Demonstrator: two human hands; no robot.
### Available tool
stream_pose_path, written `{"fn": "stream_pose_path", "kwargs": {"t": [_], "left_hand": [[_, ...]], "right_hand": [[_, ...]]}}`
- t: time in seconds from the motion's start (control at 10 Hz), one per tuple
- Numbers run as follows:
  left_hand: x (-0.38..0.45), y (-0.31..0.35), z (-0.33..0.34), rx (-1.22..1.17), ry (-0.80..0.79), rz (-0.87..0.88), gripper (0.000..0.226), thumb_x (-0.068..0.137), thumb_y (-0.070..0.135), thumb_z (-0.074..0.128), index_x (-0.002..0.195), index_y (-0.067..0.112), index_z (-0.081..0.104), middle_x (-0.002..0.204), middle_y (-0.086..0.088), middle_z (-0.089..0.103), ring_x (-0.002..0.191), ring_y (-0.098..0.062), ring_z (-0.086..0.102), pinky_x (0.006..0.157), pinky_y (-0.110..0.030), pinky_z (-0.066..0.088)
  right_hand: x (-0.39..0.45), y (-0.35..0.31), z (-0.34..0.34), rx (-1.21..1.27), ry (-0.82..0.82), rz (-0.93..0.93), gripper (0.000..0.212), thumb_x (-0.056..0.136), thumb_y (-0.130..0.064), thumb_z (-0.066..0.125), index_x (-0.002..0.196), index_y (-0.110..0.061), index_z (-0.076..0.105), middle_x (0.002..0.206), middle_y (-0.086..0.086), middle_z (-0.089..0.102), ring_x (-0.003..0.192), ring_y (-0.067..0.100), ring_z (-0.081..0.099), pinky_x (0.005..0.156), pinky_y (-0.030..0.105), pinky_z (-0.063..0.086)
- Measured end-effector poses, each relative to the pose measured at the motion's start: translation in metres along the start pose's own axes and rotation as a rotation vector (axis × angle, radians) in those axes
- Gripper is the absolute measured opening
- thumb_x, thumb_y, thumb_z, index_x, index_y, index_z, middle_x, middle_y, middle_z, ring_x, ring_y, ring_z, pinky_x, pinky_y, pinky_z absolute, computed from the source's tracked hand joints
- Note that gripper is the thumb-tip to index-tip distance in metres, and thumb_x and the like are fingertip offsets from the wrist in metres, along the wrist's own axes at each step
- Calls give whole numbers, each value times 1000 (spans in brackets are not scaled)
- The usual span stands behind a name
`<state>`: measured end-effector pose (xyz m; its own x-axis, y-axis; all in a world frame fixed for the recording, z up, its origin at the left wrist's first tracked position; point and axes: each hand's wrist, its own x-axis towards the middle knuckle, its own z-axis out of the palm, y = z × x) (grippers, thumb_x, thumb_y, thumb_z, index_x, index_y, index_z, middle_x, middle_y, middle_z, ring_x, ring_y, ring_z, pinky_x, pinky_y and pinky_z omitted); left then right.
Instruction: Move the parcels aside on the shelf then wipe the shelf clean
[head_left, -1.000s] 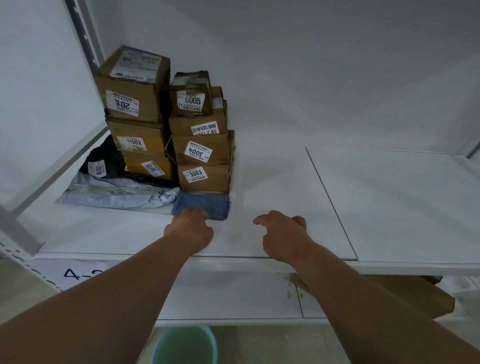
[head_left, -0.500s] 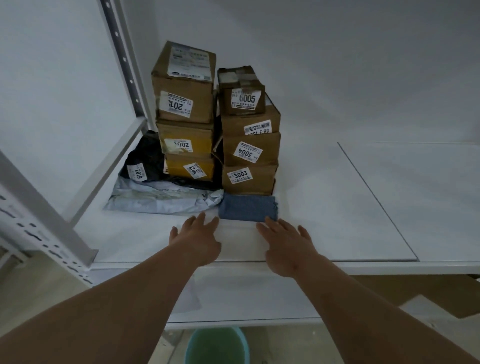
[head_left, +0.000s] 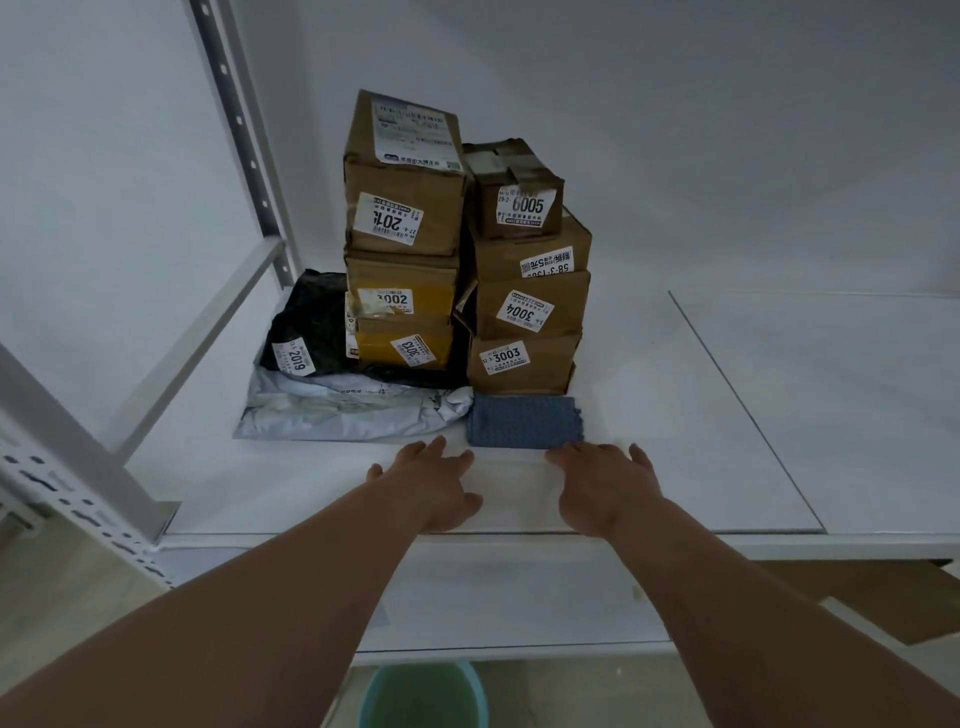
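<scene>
Two stacks of brown cardboard parcels (head_left: 524, 312) stand at the left end of the white shelf (head_left: 727, 415), with a black bag parcel (head_left: 304, 332) and a grey bag parcel (head_left: 343, 410) lying to their left front. A folded blue cloth (head_left: 522, 421) lies flat just in front of the right stack. My left hand (head_left: 431, 483) rests palm down, fingers spread, just left of the cloth's near edge. My right hand (head_left: 602, 478) lies flat too, its fingertips at the cloth's near right corner. Neither hand holds anything.
A perforated metal upright (head_left: 244, 130) and a slanted brace (head_left: 197, 343) bound the shelf on the left. A lower shelf (head_left: 519, 597) shows below, with flat cardboard (head_left: 909, 597) at its right. A green bucket (head_left: 423, 696) stands on the floor under my arms.
Both hands have opened from loose fists to flat, spread palms near the cloth. The view has shifted so the parcels now sit nearer the centre.
</scene>
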<state>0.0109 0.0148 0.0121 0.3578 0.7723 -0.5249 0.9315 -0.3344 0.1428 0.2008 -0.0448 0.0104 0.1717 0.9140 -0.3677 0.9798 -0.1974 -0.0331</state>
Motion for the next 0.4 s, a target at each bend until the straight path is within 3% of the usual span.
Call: {"fn": "stream_pose_path", "kwargs": {"t": [0.3, 0.4], "left_hand": [[2, 22, 4, -96, 82, -34, 74, 91, 57, 46, 152, 38, 10, 162, 5, -6, 149, -21, -1, 118, -52, 11], [0, 27, 1, -125, 212, -65, 72, 90, 55, 49, 151, 38, 16, 162, 4, -1, 148, -23, 2, 117, -50, 14]], "right_hand": [[-1, 23, -9, 86, -4, -16, 63, 93, -24, 43, 153, -30, 22, 159, -1, 22, 142, 23, 27, 121, 49, 2], [6, 23, -18, 125, 175, -57, 39, 92, -24, 46, 130, -23, 53, 139, 5, 44, 129, 24, 44, 118, 47, 16]]}}
